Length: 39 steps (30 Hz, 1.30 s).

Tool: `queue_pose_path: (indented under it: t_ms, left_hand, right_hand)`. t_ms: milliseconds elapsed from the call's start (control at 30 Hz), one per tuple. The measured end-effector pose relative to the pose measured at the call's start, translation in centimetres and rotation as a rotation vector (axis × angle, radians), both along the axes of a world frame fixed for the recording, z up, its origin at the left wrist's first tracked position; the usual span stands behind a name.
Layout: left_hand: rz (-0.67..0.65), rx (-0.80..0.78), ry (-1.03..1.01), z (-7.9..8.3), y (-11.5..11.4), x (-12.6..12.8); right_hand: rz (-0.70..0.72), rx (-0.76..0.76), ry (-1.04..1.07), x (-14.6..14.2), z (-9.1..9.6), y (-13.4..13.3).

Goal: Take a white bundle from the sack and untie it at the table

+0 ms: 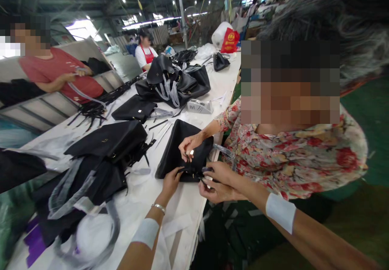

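Observation:
A black handbag lies at the table's edge, with a black strap and small metal fittings along its near side. My left hand, wearing a bracelet, pinches the strap's left end. On the other side, my right hand has its fingers closed on the strap's right end. Between them, a co-worker's hand is over the bag, pinching something small I cannot make out. That person's other hand is just under my right hand, close to the bag's edge.
Left of the bag lie more black handbags with plastic-wrapped handles. Further back are a bag pile, a small grey-white box and a red bag. The co-worker in a floral shirt stands close on the right.

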<state>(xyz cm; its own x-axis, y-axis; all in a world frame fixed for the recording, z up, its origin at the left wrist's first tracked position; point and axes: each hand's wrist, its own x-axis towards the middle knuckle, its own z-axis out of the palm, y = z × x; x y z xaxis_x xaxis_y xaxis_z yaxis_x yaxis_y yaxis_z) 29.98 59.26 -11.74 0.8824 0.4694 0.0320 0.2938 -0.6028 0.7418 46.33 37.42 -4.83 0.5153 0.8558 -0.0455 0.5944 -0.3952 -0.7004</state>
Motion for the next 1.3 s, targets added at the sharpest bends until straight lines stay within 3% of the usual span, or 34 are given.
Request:
queue_pose_path:
  t_ms: [133, 267, 533, 733, 833, 900, 1033, 1133, 1300]
  left_hand:
    - [-0.017, 0.043, 0.026, 0.0, -0.3, -0.3]
    - [-0.018, 0.111, 0.073, 1.1, -1.3, -0.2]
    - [-0.152, 0.197, 0.034, 4.1, -2.7, 1.8]
    - [-0.183, 0.201, 0.020, 3.5, -2.7, 1.9]
    - [-0.163, 0.197, 0.039, 3.1, -2.6, 2.0]
    - [-0.165, 0.197, 0.056, 3.1, -2.6, 2.1]
    - [-0.230, 0.219, 0.095, 3.2, -2.9, 2.4]
    - [-0.268, 0.253, 0.122, 3.2, -3.2, 2.4]
    - [-0.287, 0.294, 0.139, 3.4, -3.6, 2.1]
  right_hand:
    - [-0.026, 0.027, 0.063, -1.1, -1.1, -1.3]
    - [-0.080, 0.079, 0.114, -1.4, -1.8, -1.3]
    - [-0.236, 0.215, 0.087, -0.2, -0.5, 1.8]
    - [-0.269, 0.287, -0.004, 0.0, 0.1, 1.5]
    - [-0.361, 0.379, -0.090, -1.2, 0.5, -0.2]
    - [-0.321, 0.403, -0.132, -2.6, 0.7, -1.0]
    - [-0.114, 0.174, -0.236, -5.9, 0.9, -0.7]
    - [-0.086, 0.053, -0.300, -7.1, 1.2, 0.6]
    - [-0.211, 0.225, -0.350, -5.0, 1.4, 0.3]
